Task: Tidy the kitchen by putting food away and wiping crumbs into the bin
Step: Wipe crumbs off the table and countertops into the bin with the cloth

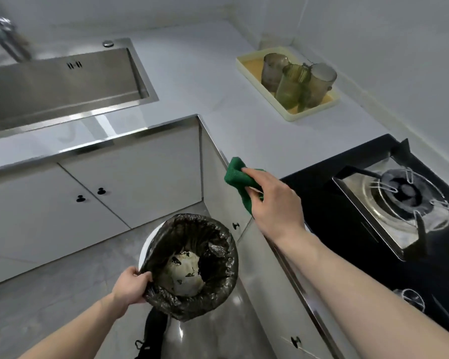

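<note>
A white bin [146, 251] lined with a black bag [219, 286] is held up beside the counter's front edge, with pale scraps lying at its bottom. My left hand [130, 283] grips the bin's near-left rim over the bag. My right hand [275, 200] holds a folded green cloth [235, 174] at the edge of the white countertop [218, 94], just above and to the right of the bin's mouth. The cloth hangs partly over the counter's edge.
A steel sink [62, 81] with a tap [5, 35] lies at the far left. A cream tray [246, 71] with three tinted glasses stands at the back right. A black gas hob [373, 203] lies to the right of my right hand. White cabinet doors [88, 193] run below.
</note>
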Tool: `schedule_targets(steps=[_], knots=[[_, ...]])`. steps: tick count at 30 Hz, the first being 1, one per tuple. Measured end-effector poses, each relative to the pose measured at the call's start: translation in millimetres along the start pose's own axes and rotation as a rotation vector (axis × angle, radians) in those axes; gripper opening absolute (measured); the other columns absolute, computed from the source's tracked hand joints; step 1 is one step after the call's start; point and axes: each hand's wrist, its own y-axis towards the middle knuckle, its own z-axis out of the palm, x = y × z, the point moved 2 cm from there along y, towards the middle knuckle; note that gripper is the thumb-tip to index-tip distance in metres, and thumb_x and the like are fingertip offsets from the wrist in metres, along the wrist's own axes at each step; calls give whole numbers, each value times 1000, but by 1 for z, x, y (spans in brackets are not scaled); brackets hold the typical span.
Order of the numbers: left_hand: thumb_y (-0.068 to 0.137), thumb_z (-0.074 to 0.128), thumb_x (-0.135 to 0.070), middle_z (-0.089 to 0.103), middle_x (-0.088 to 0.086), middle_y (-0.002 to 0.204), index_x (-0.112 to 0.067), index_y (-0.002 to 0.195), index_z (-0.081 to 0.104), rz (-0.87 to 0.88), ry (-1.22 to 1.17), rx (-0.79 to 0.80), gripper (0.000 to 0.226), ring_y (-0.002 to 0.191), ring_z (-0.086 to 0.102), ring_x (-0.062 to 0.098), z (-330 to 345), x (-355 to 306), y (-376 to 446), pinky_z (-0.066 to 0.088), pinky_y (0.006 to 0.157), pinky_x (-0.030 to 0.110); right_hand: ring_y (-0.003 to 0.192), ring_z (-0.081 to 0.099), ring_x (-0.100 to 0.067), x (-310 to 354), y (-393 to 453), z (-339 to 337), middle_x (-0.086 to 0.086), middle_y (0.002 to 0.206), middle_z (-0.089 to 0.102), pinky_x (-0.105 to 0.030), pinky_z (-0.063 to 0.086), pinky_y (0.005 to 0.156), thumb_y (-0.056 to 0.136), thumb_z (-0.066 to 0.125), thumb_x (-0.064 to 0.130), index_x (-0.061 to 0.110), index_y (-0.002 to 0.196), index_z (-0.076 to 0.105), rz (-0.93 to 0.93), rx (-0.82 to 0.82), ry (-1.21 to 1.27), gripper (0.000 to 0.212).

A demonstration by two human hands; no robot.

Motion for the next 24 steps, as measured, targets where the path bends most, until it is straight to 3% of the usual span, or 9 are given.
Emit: schedule_targets(steps=[4, 7, 12, 15, 19, 20, 24], knots=[[83, 64, -6, 74, 27, 90, 3, 104, 61, -50, -32, 41, 23, 71, 76, 39, 4, -17, 53, 64, 59, 53, 113, 64, -18, -4, 68, 25, 14, 131, 65, -36, 52, 86, 100, 59, 24, 37, 139, 56, -12, -3, -87, 41], [86, 63, -3, 72, 27, 94, 1, 102, 60, -69, -42, 48, 17, 74, 75, 40, 10, -36, 89, 63, 54, 45, 112, 63, -22, -7, 117, 50, 10, 130, 66, -37, 50, 86, 100, 58, 23, 36, 138, 57, 8, -19, -131, 40], [89, 63, -5, 68, 22, 99, -3, 108, 60, -101, -25, 105, 19, 82, 71, 36, 24, -56, 149, 61, 48, 35, 123, 56, -20, -15, 169, 95, 9, 137, 62, -37, 47, 99, 101, 52, 19, 31, 140, 57, 74, -56, -96, 41], [90, 61, -1, 67, 21, 94, -1, 109, 60, -124, -37, 118, 19, 75, 68, 32, 37, -56, 186, 56, 41, 30, 124, 52, -17, -17, 177, 114, 7, 135, 61, -32, 40, 106, 98, 49, 14, 25, 138, 58, 49, -174, -106, 42], [93, 61, 0, 68, 22, 104, 3, 113, 59, -165, -45, 149, 21, 90, 69, 38, 60, -45, 235, 63, 76, 47, 116, 51, -17, -13, 196, 126, 7, 128, 62, -32, 40, 100, 96, 45, 15, 23, 134, 58, 73, -258, -150, 41], [93, 62, -2, 68, 21, 105, 2, 115, 59, -170, -30, 158, 22, 91, 69, 37, 65, -44, 244, 63, 78, 47, 115, 51, -16, -13, 201, 129, 7, 128, 62, -32, 40, 99, 96, 45, 16, 24, 134, 58, 76, -261, -156, 41], [96, 59, -3, 62, 17, 99, -3, 115, 49, -196, -51, 155, 21, 79, 65, 29, 82, -35, 276, 61, 60, 39, 115, 49, -14, -13, 205, 132, 11, 128, 60, -29, 39, 92, 97, 46, 19, 26, 135, 56, 84, -259, -160, 40]])
